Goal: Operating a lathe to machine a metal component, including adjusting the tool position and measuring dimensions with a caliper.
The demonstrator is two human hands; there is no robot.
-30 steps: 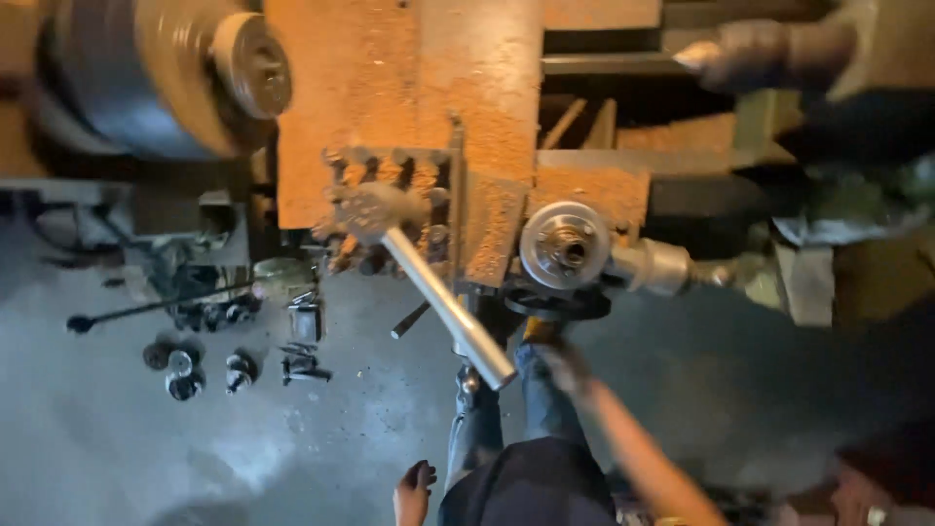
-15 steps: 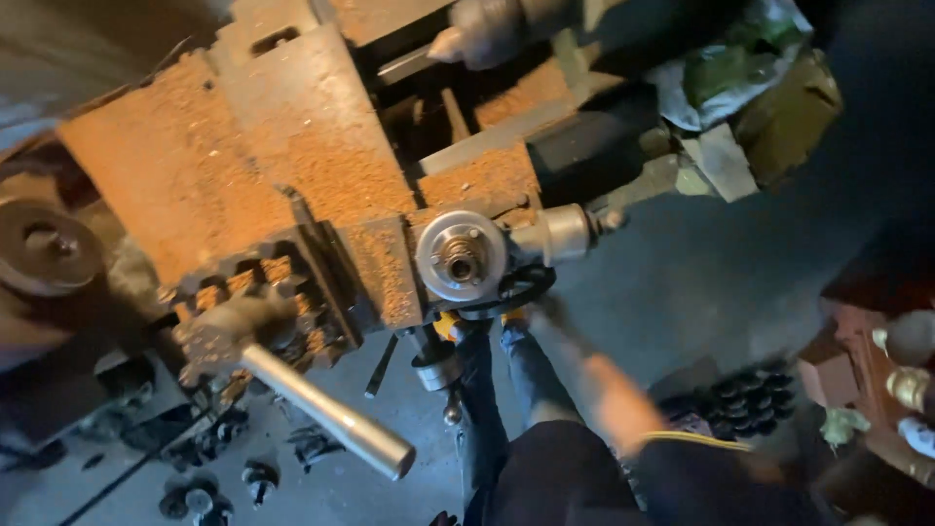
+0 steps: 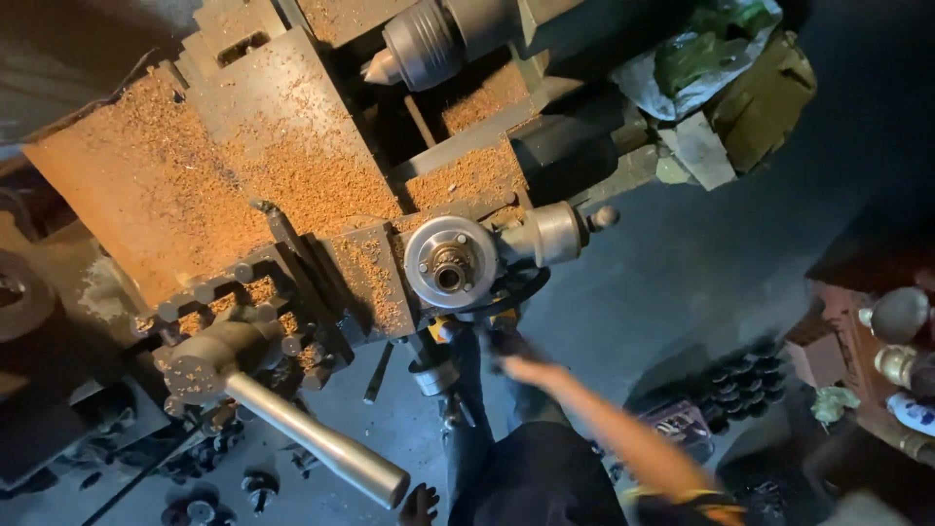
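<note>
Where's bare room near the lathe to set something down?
Free: grey concrete floor right of the round silver handwheel. Crowded: chip-covered rusty carriage, dark fittings on the floor under the long steel handle. Right hand reaches below the handwheel.

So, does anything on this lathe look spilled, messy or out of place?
Yes. Orange-brown chips lie thick across the lathe carriage, spilling around the tool post. Loose metal parts are scattered on the floor below. The right hand is blurred near the handwheel.
</note>
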